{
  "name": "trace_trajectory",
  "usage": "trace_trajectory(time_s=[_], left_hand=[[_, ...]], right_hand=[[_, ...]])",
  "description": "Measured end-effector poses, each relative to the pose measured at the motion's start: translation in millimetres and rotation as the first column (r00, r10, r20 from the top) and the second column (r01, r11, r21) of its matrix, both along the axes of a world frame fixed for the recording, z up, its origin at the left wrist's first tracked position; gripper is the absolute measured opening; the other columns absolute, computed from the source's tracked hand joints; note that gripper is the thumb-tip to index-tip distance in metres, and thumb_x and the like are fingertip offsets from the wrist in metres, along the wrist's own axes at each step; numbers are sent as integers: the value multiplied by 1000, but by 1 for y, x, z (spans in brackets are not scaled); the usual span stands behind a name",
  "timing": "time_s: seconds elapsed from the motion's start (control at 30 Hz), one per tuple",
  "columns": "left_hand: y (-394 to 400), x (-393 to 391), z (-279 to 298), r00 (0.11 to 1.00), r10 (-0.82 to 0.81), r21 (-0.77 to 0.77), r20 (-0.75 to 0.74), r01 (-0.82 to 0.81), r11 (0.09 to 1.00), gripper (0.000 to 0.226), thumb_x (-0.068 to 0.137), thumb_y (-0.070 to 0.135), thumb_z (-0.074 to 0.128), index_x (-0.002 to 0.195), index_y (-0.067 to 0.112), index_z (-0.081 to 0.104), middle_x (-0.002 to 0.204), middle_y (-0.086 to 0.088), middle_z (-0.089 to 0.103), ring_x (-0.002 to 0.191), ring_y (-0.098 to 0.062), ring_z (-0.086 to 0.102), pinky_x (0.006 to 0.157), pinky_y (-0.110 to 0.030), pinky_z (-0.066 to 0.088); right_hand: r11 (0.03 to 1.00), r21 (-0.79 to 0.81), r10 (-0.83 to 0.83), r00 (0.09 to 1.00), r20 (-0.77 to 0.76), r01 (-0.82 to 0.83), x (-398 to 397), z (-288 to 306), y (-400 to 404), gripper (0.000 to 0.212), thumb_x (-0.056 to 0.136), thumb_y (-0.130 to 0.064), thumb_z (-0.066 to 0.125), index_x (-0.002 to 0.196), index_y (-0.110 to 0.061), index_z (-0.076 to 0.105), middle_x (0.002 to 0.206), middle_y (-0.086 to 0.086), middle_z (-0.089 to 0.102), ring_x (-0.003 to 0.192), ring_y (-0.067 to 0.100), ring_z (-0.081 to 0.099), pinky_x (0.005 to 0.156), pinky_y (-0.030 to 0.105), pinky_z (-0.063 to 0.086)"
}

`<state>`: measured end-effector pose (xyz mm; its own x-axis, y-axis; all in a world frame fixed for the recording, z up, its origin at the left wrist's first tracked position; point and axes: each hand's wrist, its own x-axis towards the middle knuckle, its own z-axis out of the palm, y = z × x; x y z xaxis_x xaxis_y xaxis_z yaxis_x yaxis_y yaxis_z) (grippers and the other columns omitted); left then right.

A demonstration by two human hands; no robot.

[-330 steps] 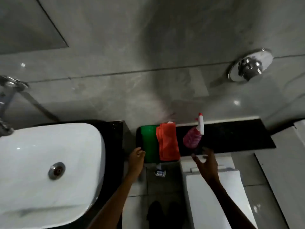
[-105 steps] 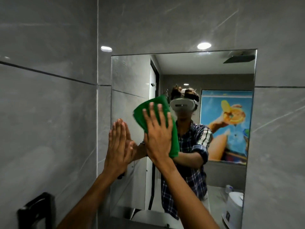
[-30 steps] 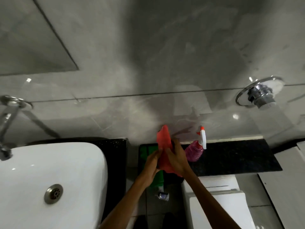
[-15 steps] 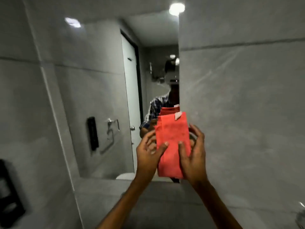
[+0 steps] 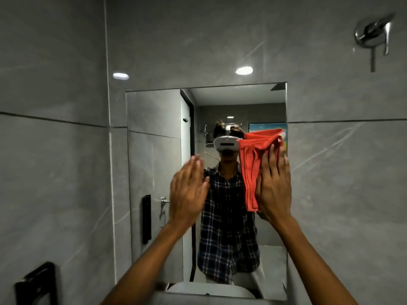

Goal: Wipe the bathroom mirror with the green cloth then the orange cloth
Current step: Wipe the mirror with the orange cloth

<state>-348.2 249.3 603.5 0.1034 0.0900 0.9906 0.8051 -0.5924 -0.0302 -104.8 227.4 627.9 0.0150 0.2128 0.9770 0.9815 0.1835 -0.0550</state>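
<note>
The rectangular mirror [image 5: 154, 150] hangs on the grey tiled wall straight ahead. My right hand [image 5: 274, 186] lies flat on the orange cloth [image 5: 253, 155], pressing it against the glass near the mirror's right edge; the cloth bunches above my fingers and hangs down to their left. My left hand [image 5: 187, 190] is raised in front of the mirror's middle, flat, fingers together, holding nothing. Whether it touches the glass I cannot tell. The green cloth is out of view.
A chrome wall fitting [image 5: 372, 34] sticks out at the upper right. A black holder [image 5: 36, 282] is fixed to the left wall, low down. The rim of the white basin [image 5: 211, 289] shows at the mirror's bottom edge.
Half a second ago both hands held the folded orange cloth before the mirror's right edge. Now the left hand has let go and the right hand presses the cloth on the glass.
</note>
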Motion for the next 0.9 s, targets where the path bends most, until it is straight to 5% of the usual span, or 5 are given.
trace_trajectory(time_s=[0.1,0.33,0.57,0.7,0.9], left_hand=[[25,-74,-30,990,140,-21,26,-140,990,65,108,45,19,165,24,-4,176,2,-9,163,-17,-1,129,-51,13],[69,-133,-51,954,219,-210,203,-176,962,69,105,43,11,165,10,4,176,-6,-1,163,-24,4,130,-54,12],[61,-133,-51,971,195,-149,139,-174,973,82,104,59,15,162,1,14,171,-21,17,161,-32,15,133,-48,6],[56,-135,-50,967,206,-172,151,-180,969,65,107,34,17,160,-3,23,170,-20,19,159,-35,20,126,-62,19],[57,-133,-48,963,221,-229,151,-183,956,66,105,35,14,165,10,2,175,-10,3,163,-29,9,130,-56,13]], right_hand=[[996,-61,-71,996,-61,67,-9,1,6,72,106,-53,21,163,-9,13,172,20,10,162,31,-1,131,54,10],[990,37,-111,911,-398,137,-125,21,34,55,106,-45,27,147,-12,43,162,29,32,155,40,19,127,57,18],[983,5,176,959,222,-181,-294,22,55,70,109,-45,28,164,-6,11,173,17,1,161,34,0,130,49,-6],[986,-63,165,886,434,-153,-246,16,52,74,103,-36,35,165,-6,8,173,16,-3,161,30,-6,130,47,-5],[999,20,-28,984,176,25,-71,34,26,80,101,-34,38,164,-7,-3,173,15,-10,162,29,-5,131,52,9]])
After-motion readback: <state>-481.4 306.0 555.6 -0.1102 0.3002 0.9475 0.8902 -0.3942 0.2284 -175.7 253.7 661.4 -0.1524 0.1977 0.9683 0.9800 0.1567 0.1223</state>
